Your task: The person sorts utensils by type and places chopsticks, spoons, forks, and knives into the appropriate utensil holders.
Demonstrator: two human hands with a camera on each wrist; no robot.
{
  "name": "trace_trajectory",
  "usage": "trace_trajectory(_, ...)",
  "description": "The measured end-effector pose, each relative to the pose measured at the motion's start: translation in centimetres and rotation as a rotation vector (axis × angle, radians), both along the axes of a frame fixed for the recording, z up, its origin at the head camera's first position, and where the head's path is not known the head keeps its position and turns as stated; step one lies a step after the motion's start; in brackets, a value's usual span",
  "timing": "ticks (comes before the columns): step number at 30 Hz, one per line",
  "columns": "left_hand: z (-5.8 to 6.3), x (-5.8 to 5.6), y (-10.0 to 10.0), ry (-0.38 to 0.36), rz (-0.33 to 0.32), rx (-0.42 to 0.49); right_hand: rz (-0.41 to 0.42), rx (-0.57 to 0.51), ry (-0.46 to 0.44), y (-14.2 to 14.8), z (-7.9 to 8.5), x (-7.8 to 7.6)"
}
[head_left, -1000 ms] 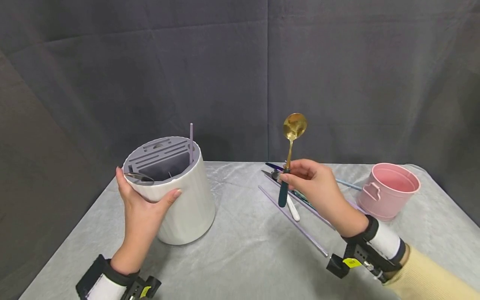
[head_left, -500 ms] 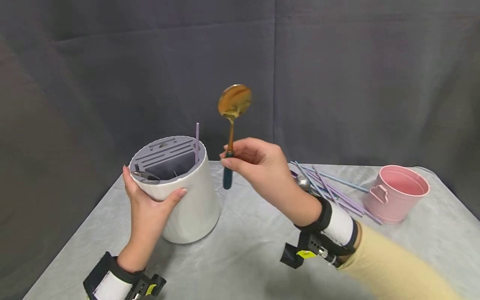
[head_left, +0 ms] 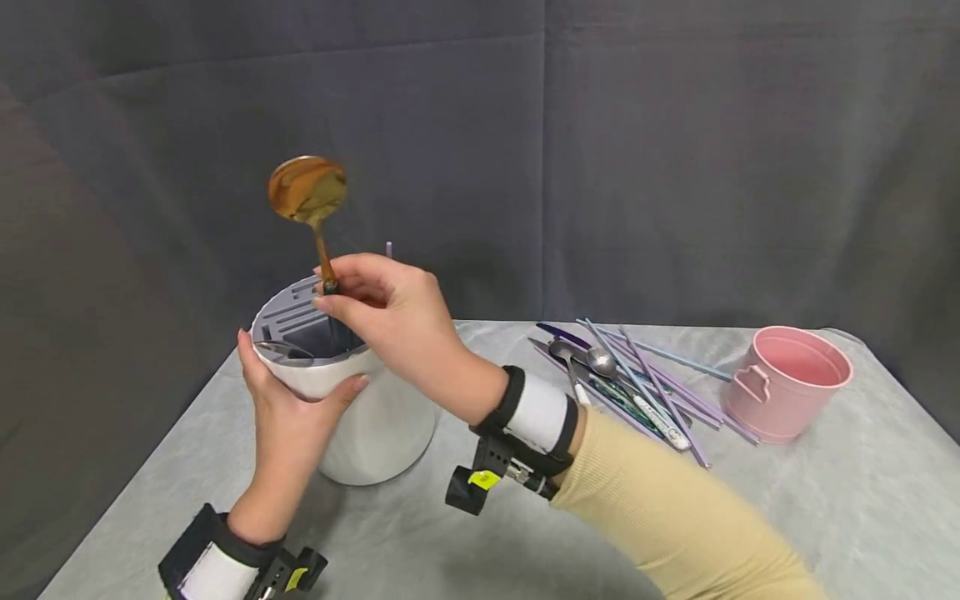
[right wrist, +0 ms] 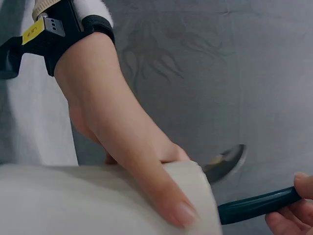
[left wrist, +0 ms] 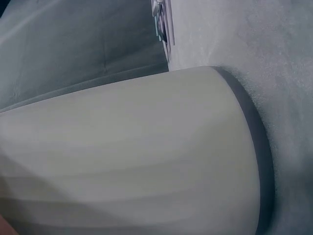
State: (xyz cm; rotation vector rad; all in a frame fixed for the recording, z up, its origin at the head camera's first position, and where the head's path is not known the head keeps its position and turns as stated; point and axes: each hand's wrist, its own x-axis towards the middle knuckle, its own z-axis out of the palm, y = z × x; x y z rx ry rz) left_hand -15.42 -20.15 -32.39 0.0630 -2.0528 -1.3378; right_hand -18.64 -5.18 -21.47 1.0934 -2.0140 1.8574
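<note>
A white ribbed utensil holder (head_left: 382, 442) with a grey slotted top stands at the left of the table, leaning slightly toward me. My left hand (head_left: 292, 408) grips it near the rim, thumb across the front. In the right wrist view that thumb lies on the holder's white wall (right wrist: 98, 200). Between thumb and fingers, my right hand (head_left: 405, 321) pinches a gold spoon (head_left: 307, 190) bowl-up by its dark green handle (right wrist: 259, 204). The handle's lower end points down into the holder's large compartment. A silver spoon's bowl (head_left: 283, 350) sticks out at the near rim.
Right of centre lies a pile of silver spoons (head_left: 601, 361), knives and purple and blue sticks. Beside it stands a pink bucket (head_left: 780, 408) with small handles. A thin purple stick (head_left: 388, 248) rises behind my right hand. Dark cloth (head_left: 675, 167) hangs behind the table.
My right hand has carried the gold spoon from above the pile leftward to the holder, its handle now lowered at the opening. The left hand keeps its hold on the holder.
</note>
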Motion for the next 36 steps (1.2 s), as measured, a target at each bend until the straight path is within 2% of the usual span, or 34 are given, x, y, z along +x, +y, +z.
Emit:
trace_trajectory(7,0.0,0.1,-0.2,-0.041,0.006,0.025,-0.015,0.114,-0.064,-2.8,-0.5,-0.4)
trace_trajectory(14,0.2,0.2,-0.1,-0.069,0.042,0.020,-0.022,0.219,-0.070,-4.4,-0.9,-0.9)
trace_trajectory(18,0.1,0.3,0.0,-0.053,0.049,0.007,-0.040,0.299,-0.027,-4.7,-1.5,-1.3)
trace_trajectory(20,0.1,0.2,0.0,-0.042,0.051,-0.006,-0.055,0.369,0.026,-4.8,-1.6,-1.5)
trace_trajectory(25,0.0,0.1,0.1,-0.014,0.047,-0.038,-0.068,0.503,0.099,-4.9,-1.2,-1.6)
trace_trajectory(30,0.1,0.0,0.1,-0.029,0.042,-0.040,-0.079,0.581,0.059,-5.0,-0.7,-1.7)
trace_trajectory(36,0.1,0.1,0.2,-0.035,0.031,-0.018,-0.061,0.623,0.007,-5.0,-0.5,-1.8)
